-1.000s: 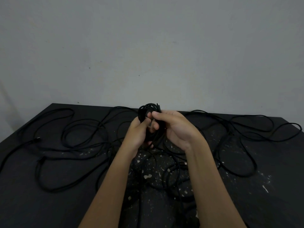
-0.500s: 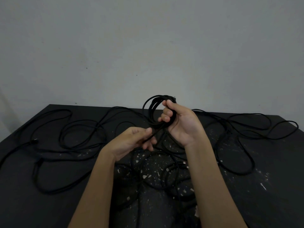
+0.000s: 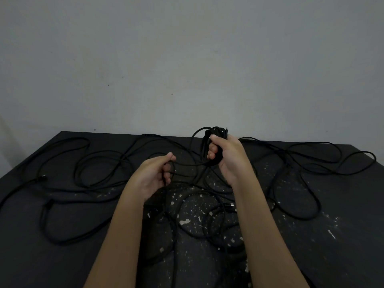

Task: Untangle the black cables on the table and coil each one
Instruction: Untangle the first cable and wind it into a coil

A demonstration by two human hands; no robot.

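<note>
My right hand [image 3: 227, 157] grips a small coil of black cable [image 3: 215, 135], held upright above the middle of the black table [image 3: 342, 235]. A strand of that cable runs from the coil leftward into my left hand [image 3: 154, 174], which pinches it between thumb and curled fingers. Several other black cables lie in loose tangled loops on the table: a spread on the left [image 3: 89, 173], another on the right [image 3: 307, 169], and a knot of loops [image 3: 207, 217] between my forearms.
The table has white paint flecks [image 3: 185, 221] near its centre. A plain grey wall [image 3: 187, 59] stands right behind the far edge. A cable plug [image 3: 42, 177] lies near the left edge and another connector [image 3: 230, 205] beside my right forearm.
My hands have separated: the left hand moved down and left, drawing a strand out, while the right hand lifted the coil and shifted right.
</note>
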